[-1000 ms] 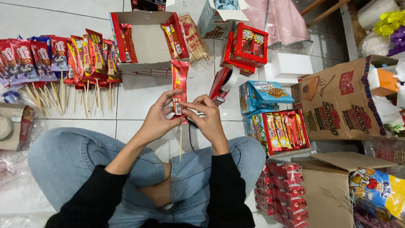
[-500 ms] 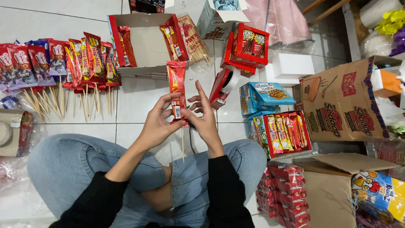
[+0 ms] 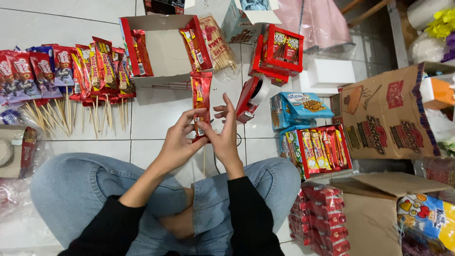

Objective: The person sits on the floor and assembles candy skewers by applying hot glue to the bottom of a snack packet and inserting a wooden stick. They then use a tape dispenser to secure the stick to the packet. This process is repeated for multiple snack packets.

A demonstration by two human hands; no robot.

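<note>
Sitting cross-legged on the tiled floor [image 3: 156, 118], both hands up in front. The left hand [image 3: 179, 142] and right hand [image 3: 223, 135] each pinch the lower end of a red snack packet [image 3: 201, 97], held upright over the knees, right fingers fanned out. A thin wooden skewer [image 3: 204, 161] hangs below it, looks like it's being fixed to the back. Tape dispenser [image 3: 251, 97] sits just right for easy reach, finished packets on sticks [image 3: 95, 71] lined up left, open box [image 3: 163, 47] ahead.

Snack packet [image 3: 201, 97] between hands, open box [image 3: 163, 50] behind, tape dispenser [image 3: 251, 98] right.
</note>
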